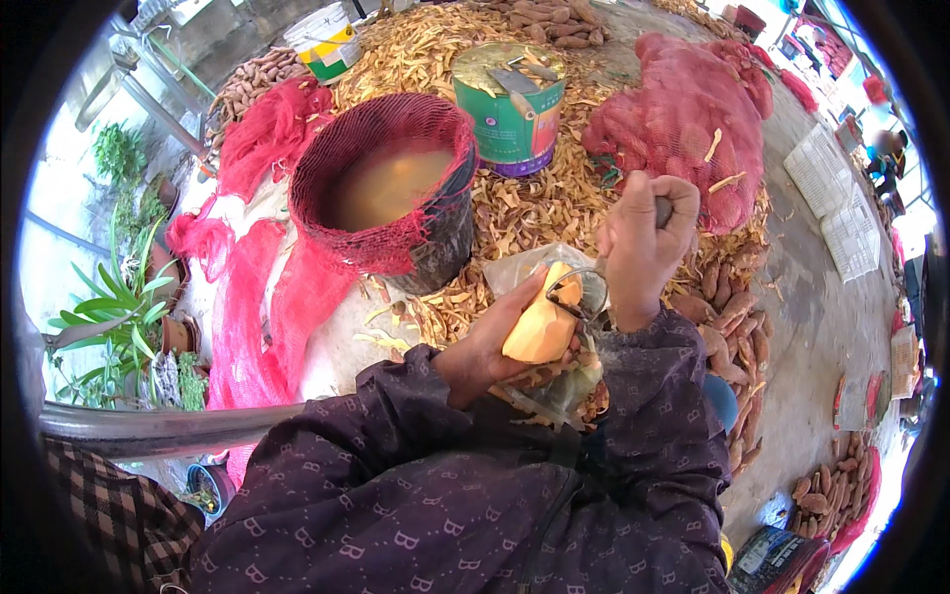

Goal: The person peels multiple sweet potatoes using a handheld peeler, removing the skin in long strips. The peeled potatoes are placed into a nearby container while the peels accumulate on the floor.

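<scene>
My left hand [483, 348] is wrapped round a sweet potato [536, 333], which shows a large peeled, pale orange face. A peeler [592, 291] rests its metal loop against the upper right side of the sweet potato. Its dark handle is gripped in my closed right hand [645, 243], raised just above and to the right. Under the sweet potato, over my lap, a clear plastic bag [584, 374] lies crumpled with bits of peel about it. The underside of the sweet potato is hidden by my left fingers.
Ahead stands a dark bucket [445, 243] of cloudy water, edged with red netting. Behind it, a green tub [515, 124] carries tools on its lid amid peelings [406, 49]. A red mesh sack [683, 119] and unpeeled sweet potatoes [732, 327] lie to the right.
</scene>
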Tool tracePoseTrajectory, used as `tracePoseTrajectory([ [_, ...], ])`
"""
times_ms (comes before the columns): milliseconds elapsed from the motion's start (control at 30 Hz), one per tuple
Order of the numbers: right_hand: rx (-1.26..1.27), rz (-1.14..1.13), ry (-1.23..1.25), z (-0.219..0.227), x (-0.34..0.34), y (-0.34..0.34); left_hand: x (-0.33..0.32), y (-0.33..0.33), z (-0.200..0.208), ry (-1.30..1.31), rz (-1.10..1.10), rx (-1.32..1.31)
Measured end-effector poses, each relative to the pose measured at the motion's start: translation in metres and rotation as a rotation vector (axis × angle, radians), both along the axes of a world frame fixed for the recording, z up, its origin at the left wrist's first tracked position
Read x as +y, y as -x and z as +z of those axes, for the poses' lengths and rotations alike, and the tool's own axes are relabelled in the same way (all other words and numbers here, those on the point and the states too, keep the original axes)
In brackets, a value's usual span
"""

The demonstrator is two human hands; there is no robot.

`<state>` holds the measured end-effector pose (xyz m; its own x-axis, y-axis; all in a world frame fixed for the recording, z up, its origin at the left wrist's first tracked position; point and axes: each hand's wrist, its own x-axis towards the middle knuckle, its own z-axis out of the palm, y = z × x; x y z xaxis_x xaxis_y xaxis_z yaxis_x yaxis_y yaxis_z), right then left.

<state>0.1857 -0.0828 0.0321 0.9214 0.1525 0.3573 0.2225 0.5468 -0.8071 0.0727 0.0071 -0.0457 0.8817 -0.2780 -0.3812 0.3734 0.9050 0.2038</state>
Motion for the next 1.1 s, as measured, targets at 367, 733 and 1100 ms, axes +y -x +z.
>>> tracePoseTrajectory([
  [367,0.597,-0.156,-0.61,-0.077,-0.06,-0.076,-0.009,-0.001,0.004,-0.064,-0.06,-0.058],
  [733,0.432,0.225,0.129,-0.032,-0.012,-0.002,-0.007,-0.001,-0.001,-0.201,-0.051,-0.081],
  [1100,0.157,0.064,0.164,-0.032,0.004,-0.019,-0.012,0.002,0.011,-0.15,0.009,0.064],
])
